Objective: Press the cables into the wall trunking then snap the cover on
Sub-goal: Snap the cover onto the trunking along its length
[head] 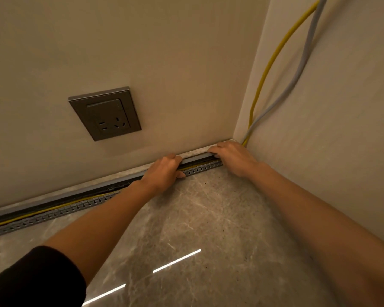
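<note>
A grey slotted trunking (53, 214) runs along the foot of the wall, from the left edge to the corner. A yellow cable (42, 210) lies inside its open channel. A grey cover strip (195, 157) lies along the trunking's upper edge, tilted, with the channel still showing below it. My left hand (164, 170) grips the cover near its middle, thumb on the slotted front. My right hand (233, 157) holds the cover's end at the corner, fingers curled over it.
A grey wall socket (105, 114) sits above the trunking on the left. A yellow cable (266, 74) and a grey cable (302, 63) hang down the right wall into the corner. The floor (197, 229) is glossy grey marble tile.
</note>
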Demonstrator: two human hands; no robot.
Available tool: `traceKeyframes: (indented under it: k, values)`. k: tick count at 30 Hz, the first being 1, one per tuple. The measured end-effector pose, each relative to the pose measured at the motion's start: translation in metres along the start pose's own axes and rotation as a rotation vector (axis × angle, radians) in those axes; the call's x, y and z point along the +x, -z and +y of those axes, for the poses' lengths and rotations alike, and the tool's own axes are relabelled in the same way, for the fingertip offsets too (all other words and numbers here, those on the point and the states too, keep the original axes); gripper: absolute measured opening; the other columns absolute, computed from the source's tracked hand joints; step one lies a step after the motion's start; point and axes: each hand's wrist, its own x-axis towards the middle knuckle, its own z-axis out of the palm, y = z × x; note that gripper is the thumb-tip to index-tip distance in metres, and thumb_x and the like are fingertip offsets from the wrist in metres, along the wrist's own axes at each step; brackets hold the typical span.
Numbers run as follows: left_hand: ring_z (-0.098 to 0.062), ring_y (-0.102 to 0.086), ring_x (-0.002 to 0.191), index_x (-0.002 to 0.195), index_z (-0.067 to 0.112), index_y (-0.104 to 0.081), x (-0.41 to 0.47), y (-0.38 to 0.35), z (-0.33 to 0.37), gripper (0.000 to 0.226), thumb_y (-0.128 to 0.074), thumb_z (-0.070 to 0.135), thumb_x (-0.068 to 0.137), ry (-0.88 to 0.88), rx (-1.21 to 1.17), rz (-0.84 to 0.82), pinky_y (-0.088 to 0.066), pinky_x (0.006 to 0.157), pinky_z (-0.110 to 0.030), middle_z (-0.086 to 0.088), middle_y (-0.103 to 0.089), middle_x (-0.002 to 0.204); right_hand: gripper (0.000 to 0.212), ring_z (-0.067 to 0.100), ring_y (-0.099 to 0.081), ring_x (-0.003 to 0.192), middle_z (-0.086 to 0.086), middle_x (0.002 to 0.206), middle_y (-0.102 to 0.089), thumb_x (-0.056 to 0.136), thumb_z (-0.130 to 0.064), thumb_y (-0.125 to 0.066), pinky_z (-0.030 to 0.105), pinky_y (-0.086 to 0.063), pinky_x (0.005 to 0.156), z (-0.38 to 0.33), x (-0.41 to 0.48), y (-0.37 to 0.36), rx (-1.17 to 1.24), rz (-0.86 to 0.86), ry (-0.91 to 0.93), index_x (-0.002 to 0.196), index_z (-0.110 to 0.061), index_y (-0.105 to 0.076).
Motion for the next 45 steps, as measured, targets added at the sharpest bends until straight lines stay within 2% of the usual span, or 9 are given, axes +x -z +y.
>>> traceKeyframes:
  k: [15, 23, 34, 36, 39, 40, 42, 43, 45]
  values:
    - [-0.03, -0.045, 0.119, 0.132, 0.001, -0.044, 0.002, -0.007, 0.001, 0.04, -0.043, 0.024, 0.099, -0.029, 0.101, -0.043, -0.037, 0.1, -0.036, -0.018, -0.046, 0.131, 0.033, 0.034, -0.057, 0.107, 0.017, 0.119, -0.06, 0.1, -0.019, -0.038, 0.041, -0.044, 0.091, -0.001, -0.001, -0.007, -0.01, -0.05, 0.018, 0.126, -0.01, -0.055]
    - [-0.031, -0.05, 0.116, 0.129, 0.004, -0.046, 0.001, -0.004, 0.003, 0.04, -0.05, 0.025, 0.095, -0.002, 0.122, 0.018, -0.04, 0.095, -0.037, -0.016, -0.05, 0.13, 0.028, 0.037, -0.057, 0.104, 0.017, 0.114, -0.061, 0.1, -0.015, -0.039, 0.044, -0.04, 0.092, -0.003, -0.002, -0.008, -0.018, 0.032, -0.008, 0.122, -0.01, -0.056]
    - [-0.031, -0.049, 0.115, 0.124, 0.001, -0.047, -0.002, -0.013, 0.008, 0.031, -0.038, 0.019, 0.101, -0.024, 0.251, 0.06, -0.039, 0.093, -0.037, -0.017, -0.049, 0.128, 0.034, 0.029, -0.056, 0.114, 0.01, 0.124, -0.059, 0.101, -0.025, -0.034, 0.04, -0.032, 0.098, 0.001, -0.008, -0.004, -0.097, -0.015, 0.055, 0.13, -0.015, -0.05]
    - [-0.035, -0.053, 0.111, 0.123, -0.001, -0.049, -0.004, -0.016, 0.008, 0.03, -0.042, 0.015, 0.099, -0.047, 0.283, 0.071, -0.041, 0.09, -0.04, -0.02, -0.053, 0.124, 0.034, 0.031, -0.056, 0.114, 0.011, 0.125, -0.06, 0.101, -0.022, -0.037, 0.04, -0.035, 0.098, 0.001, -0.01, -0.005, -0.085, -0.004, 0.055, 0.131, -0.013, -0.051]
    - [-0.038, -0.065, 0.074, 0.107, -0.004, -0.064, -0.007, -0.019, 0.004, 0.037, -0.076, 0.005, 0.074, -0.129, 0.395, 0.102, -0.054, 0.062, -0.036, -0.023, -0.067, 0.094, 0.036, 0.037, -0.058, 0.111, 0.018, 0.125, -0.061, 0.098, -0.017, -0.045, 0.042, -0.041, 0.097, 0.0, -0.015, -0.006, -0.055, 0.041, 0.079, 0.132, -0.007, -0.052]
    - [-0.038, -0.066, 0.073, 0.114, -0.003, -0.062, -0.007, -0.021, 0.004, 0.046, -0.076, 0.003, 0.071, -0.154, 0.419, 0.134, -0.055, 0.062, -0.036, -0.024, -0.068, 0.095, 0.039, 0.037, -0.057, 0.113, 0.018, 0.128, -0.059, 0.097, -0.017, -0.046, 0.042, -0.041, 0.098, 0.0, -0.016, -0.005, -0.056, 0.035, 0.075, 0.134, -0.007, -0.049]
    - [-0.042, -0.059, 0.101, 0.143, 0.0, -0.034, -0.009, -0.024, 0.007, 0.058, -0.055, 0.002, 0.089, -0.155, 0.414, 0.115, -0.05, 0.085, -0.041, -0.028, -0.054, 0.123, 0.045, 0.034, -0.051, 0.121, 0.014, 0.136, -0.051, 0.098, -0.019, -0.044, 0.041, -0.04, 0.1, -0.002, -0.017, -0.003, -0.087, -0.021, 0.046, 0.142, -0.012, -0.039]
    - [-0.04, -0.053, 0.113, 0.149, 0.003, -0.017, -0.009, -0.025, 0.008, 0.061, -0.044, 0.004, 0.094, -0.144, 0.428, 0.091, -0.045, 0.094, -0.042, -0.027, -0.045, 0.133, 0.046, 0.033, -0.049, 0.123, 0.013, 0.138, -0.048, 0.099, -0.019, -0.043, 0.04, -0.04, 0.1, -0.002, -0.017, -0.003, -0.104, -0.04, 0.032, 0.144, -0.014, -0.035]
    - [-0.037, -0.047, 0.121, 0.151, 0.008, -0.002, -0.008, -0.024, 0.011, 0.063, -0.036, 0.006, 0.098, -0.126, 0.484, 0.08, -0.04, 0.101, -0.04, -0.023, -0.038, 0.14, 0.048, 0.032, -0.048, 0.123, 0.013, 0.138, -0.046, 0.099, -0.016, -0.041, 0.04, -0.042, 0.098, -0.004, -0.017, -0.004, -0.124, -0.053, 0.009, 0.146, -0.015, -0.031]
